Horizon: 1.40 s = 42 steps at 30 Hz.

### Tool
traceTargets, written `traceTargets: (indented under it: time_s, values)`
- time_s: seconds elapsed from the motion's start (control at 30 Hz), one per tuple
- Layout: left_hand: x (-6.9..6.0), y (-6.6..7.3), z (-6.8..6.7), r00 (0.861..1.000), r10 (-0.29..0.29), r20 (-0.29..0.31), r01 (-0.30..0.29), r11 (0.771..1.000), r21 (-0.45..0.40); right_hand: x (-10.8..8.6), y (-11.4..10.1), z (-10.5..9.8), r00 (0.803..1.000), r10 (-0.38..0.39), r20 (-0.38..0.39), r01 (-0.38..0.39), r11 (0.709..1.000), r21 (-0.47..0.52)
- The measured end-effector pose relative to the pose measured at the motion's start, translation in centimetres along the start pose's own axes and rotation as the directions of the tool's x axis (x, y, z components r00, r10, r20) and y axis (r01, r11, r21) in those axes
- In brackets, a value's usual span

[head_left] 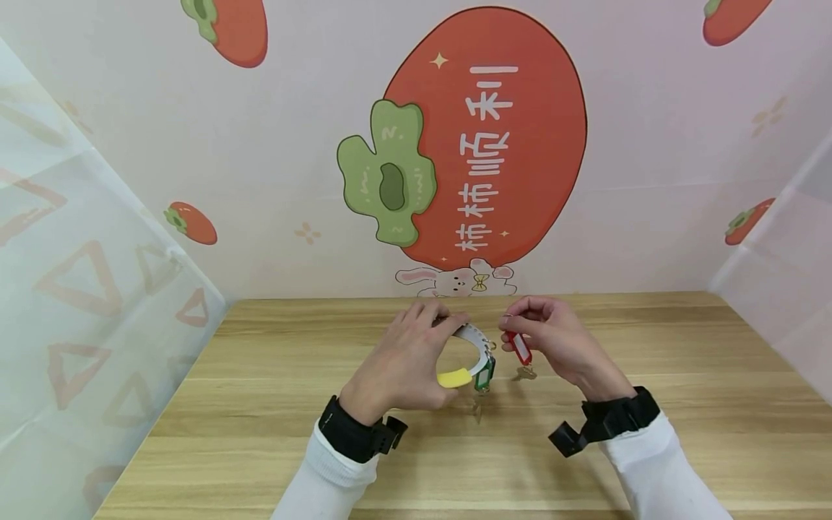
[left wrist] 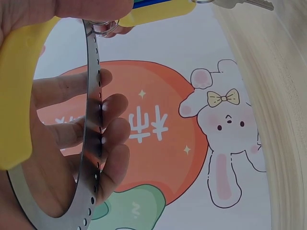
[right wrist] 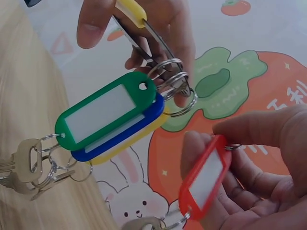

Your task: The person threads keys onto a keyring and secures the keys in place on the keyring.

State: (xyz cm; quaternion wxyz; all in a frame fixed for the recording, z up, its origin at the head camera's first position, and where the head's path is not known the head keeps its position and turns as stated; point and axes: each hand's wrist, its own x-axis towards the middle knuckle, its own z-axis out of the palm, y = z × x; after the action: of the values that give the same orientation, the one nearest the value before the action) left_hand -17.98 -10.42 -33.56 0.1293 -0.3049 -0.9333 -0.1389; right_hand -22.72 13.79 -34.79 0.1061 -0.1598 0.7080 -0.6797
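Observation:
My left hand (head_left: pixel 409 357) grips a flat metal key ring (left wrist: pixel 91 143) that has a row of small holes and a yellow handle sleeve (head_left: pixel 455 378). From its right side hang a green key tag (right wrist: pixel 103 111), a blue key tag (right wrist: pixel 82 156) and a yellow key tag (right wrist: pixel 125 143) on small split rings, with keys (right wrist: pixel 29 160) dangling below. Just to the right, my right hand (head_left: pixel 552 343) pinches a red key tag (right wrist: pixel 204 179) near its top split ring. A key (head_left: pixel 526 372) hangs from this tag, which is apart from the metal ring.
Both hands are above a wooden tabletop (head_left: pixel 260 448). Behind it stands a white backdrop (head_left: pixel 292 144) printed with a large red persimmon and a rabbit. Pale patterned sheets (head_left: pixel 97 325) close off the sides. A black camera strap (head_left: pixel 354 433) wraps each wrist.

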Motion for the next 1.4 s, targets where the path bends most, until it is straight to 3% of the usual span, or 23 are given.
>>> traceTargets:
  time_s: [0.17,0.47,0.87,1.1,1.4]
  values:
    - [-0.02,0.01,0.05,1.0,0.0,0.001,0.0,1.0,-0.005,0.0,0.12,-0.36,0.999,-0.049,0.018,0.05,0.999,-0.021]
    - [-0.06,-0.04,0.01,1.0,-0.001,-0.002,0.002,1.0,0.002,0.1,0.44,-0.8,0.997,-0.069,-0.029,0.069,0.997,-0.028]
    - [-0.09,-0.06,0.0,1.0,0.002,-0.005,-0.002,1.0,0.004,0.25,0.67,-0.73,0.994,-0.101,-0.037,0.106,0.98,0.169]
    - [-0.06,-0.06,-0.02,1.0,0.0,-0.007,0.0,1.0,0.002,0.12,0.25,-0.93,0.998,-0.06,-0.025,0.064,0.97,0.234]
    - [-0.04,-0.05,0.02,1.0,0.002,-0.011,-0.002,1.0,0.007,0.0,0.02,-0.84,0.998,-0.01,0.069,-0.009,0.964,0.266]
